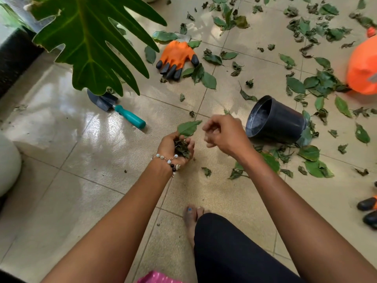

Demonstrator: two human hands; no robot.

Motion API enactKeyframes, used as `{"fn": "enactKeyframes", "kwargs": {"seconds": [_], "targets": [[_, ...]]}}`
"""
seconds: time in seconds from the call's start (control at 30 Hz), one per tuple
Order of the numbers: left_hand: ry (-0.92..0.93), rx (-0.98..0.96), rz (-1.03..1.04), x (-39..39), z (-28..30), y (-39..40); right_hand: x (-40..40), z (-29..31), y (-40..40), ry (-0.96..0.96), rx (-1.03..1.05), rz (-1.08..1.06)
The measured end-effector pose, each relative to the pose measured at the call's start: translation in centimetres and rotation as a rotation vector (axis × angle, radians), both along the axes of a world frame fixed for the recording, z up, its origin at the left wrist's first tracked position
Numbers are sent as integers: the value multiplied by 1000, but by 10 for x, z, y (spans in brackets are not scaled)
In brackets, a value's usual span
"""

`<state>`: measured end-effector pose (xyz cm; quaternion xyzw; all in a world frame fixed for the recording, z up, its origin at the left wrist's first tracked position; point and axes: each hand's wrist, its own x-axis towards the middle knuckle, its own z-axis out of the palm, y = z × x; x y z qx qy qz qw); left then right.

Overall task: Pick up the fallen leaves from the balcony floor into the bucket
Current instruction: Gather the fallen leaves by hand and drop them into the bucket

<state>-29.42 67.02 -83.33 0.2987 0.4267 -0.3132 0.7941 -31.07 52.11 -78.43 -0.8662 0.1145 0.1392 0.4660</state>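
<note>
Down at the middle of the tiled floor (pixel 114 201), the left hand (pixel 173 147) is cupped palm-up, its fingers curled round a clump of leaves (pixel 181 148), with one broad green leaf (pixel 188 127) sticking up out of the far side of the clump. A beaded bracelet (pixel 169 161) circles that wrist. Just right of it, the right hand (pixel 221 132) hovers above the floor with fingers loosely curled and nothing visibly in them. Right of that hand, the black bucket (pixel 275 120) lies tipped on its side on the floor, its open mouth turned to the left; its inside looks dark and no leaves can be made out in it. Loose leaves (pixel 310 86) are scattered thickly over the far and right parts of the floor, with more gathered near the bucket's base, some touching it. An orange glove (pixel 176 57) with black fingertips lies farther off, with leaves round it. To the left, a trowel (pixel 122 113) with a teal handle rests on the tiles, its blade partly under a big plant leaf (pixel 87 41). An orange sprayer (pixel 362 66) sits at the far right edge. Nearest the camera, a bare foot (pixel 191 217) and a dark-clad knee (pixel 224 242) rest on the floor.
</note>
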Motion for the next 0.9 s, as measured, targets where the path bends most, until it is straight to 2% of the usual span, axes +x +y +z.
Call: {"fn": "enactKeyframes", "kwargs": {"seconds": [0.1,0.13,0.23,0.37,0.47,0.53,0.63,0.7,0.83,0.9], "targets": [[-8,59,1,0,-3,8,-21,-26,-4,278,-235,278],[2,76,19,0,-4,11,-29,-37,-1,310,-322,367],[25,157,59,2,-10,22,-40,-59,9,180,-420,437],[14,343,27,2,-15,30,-32,-63,15,66,-244,308],[13,412,38,1,-18,35,-21,-60,25,-38,-171,208],[10,421,55,2,-21,39,-14,-62,36,-135,-251,331],[2,428,79,4,-22,45,-17,-73,49,-238,-496,682],[-9,432,79,4,-22,46,-26,-76,50,-354,-616,838],[-22,409,70,3,-22,45,-36,-85,37,-401,-652,917],[-25,407,44,2,-22,43,-35,-85,32,-430,-610,820]]}}
